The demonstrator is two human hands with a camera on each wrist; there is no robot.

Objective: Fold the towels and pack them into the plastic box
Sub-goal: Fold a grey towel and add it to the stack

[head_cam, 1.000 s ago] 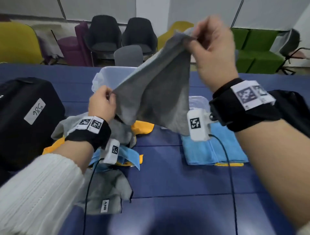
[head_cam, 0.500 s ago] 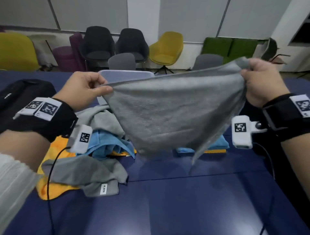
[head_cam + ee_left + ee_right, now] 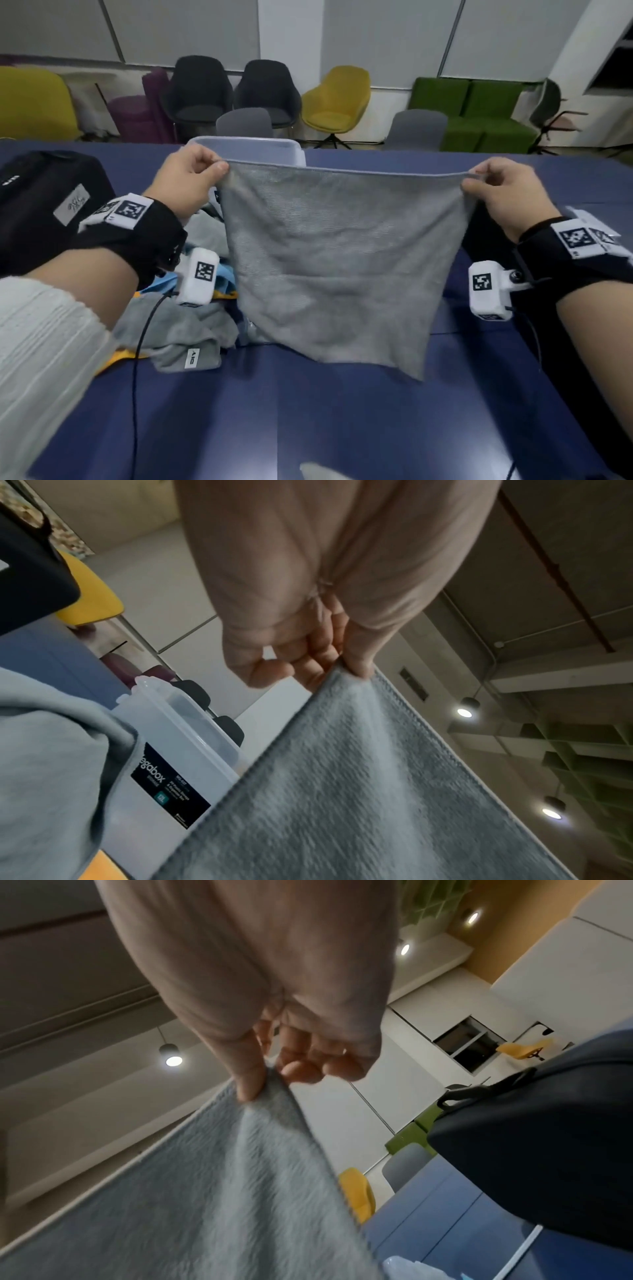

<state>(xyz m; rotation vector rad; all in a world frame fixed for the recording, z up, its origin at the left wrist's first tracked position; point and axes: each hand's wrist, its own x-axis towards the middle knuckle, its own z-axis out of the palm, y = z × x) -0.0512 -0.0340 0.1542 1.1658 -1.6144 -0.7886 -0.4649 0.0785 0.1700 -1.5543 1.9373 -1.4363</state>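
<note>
A grey towel [image 3: 335, 267] hangs spread flat in the air above the blue table [image 3: 308, 421], its lower edge near the tabletop. My left hand [image 3: 191, 178] pinches its top left corner [image 3: 346, 674] between thumb and fingers. My right hand [image 3: 496, 192] pinches the top right corner [image 3: 263, 1096] the same way. The top edge is pulled taut between them. Behind the towel stands the clear plastic box [image 3: 253, 150], partly hidden; the left wrist view shows its labelled side [image 3: 178, 750]. A heap of grey, blue and yellow towels [image 3: 191, 325] lies under my left wrist.
A black bag [image 3: 44, 198] sits at the table's left, and another dark bag [image 3: 548, 1150] lies at the right beside my right arm. Chairs and a green sofa [image 3: 472, 113] line the far wall. Wrist-camera cables trail over the table.
My hands have moved apart and levelled out, so the towel went from a bunched, slanting drape to a flat sheet stretched by its two top corners. It now hides the folded blue towel behind.
</note>
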